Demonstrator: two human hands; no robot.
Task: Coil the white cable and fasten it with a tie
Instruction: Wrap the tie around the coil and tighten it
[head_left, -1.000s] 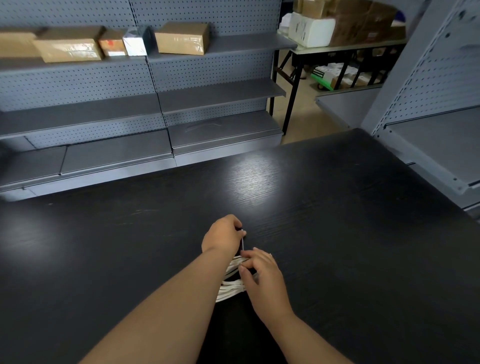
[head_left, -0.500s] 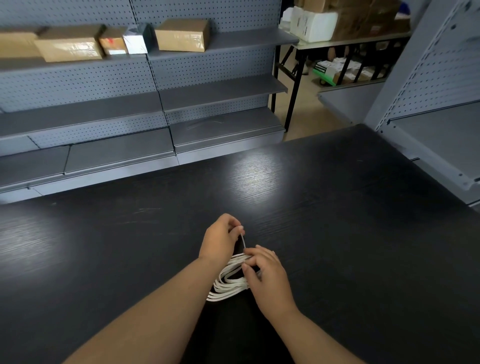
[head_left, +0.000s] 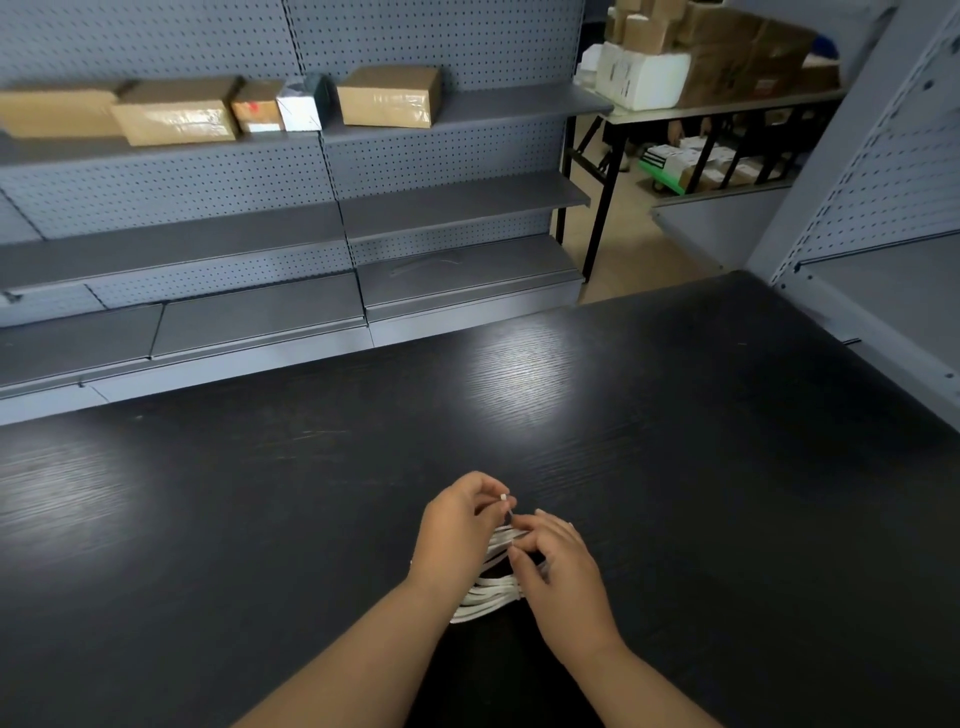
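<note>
A white tip (head_left: 503, 498) newly shows; hands (head_left: 457, 525) (head_left: 563, 577) cover the cable (head_left: 488, 597).

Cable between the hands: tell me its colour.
White. The cable shows best in the head view, bundled between the left hand and right hand.

Black wood-grain table (head_left: 675, 467) before me. Two glare patches on the top, at 12 and 9 o'clock. White cable (head_left: 488, 597) coiled at the near edge, 6 o'clock; unclear if it rests on the top. Grey shelf (head_left: 483, 106) at 11 o'clock carries boxes (head_left: 387, 96).
</note>
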